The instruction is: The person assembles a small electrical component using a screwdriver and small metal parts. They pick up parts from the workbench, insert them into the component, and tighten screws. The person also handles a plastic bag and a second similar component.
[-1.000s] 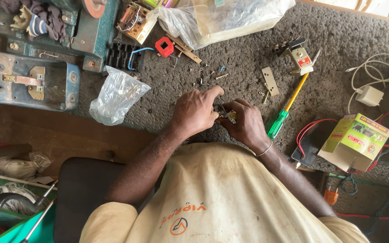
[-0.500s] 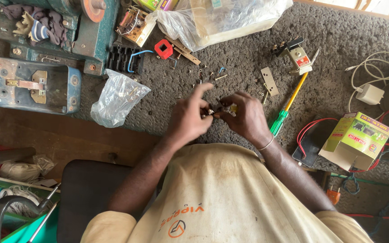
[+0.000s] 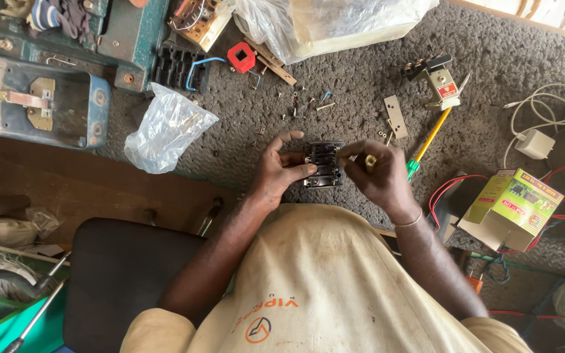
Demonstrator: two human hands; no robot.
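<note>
My left hand [image 3: 277, 171] grips a small black ribbed electrical block [image 3: 324, 163] by its left side, just above the grey rough work surface [image 3: 492, 52]. My right hand [image 3: 379, 172] is closed at the block's right end and pinches a small brass-coloured piece [image 3: 370, 161] against it. A yellow-and-green screwdriver [image 3: 429, 140] lies on the surface just right of my right hand. Loose screws and small metal bits [image 3: 302, 104] are scattered just beyond the block.
A clear plastic bag [image 3: 166, 129] lies left of my hands, a blue metal casing [image 3: 34, 101] further left. A green-and-yellow carton [image 3: 513, 208] with red wires sits at right, a white charger [image 3: 536, 142] above it. A dark stool [image 3: 119, 274] stands at lower left.
My hands have drawn slightly apart, so the black block now shows between them. The view has shifted a little; the things on the surface stay put.
</note>
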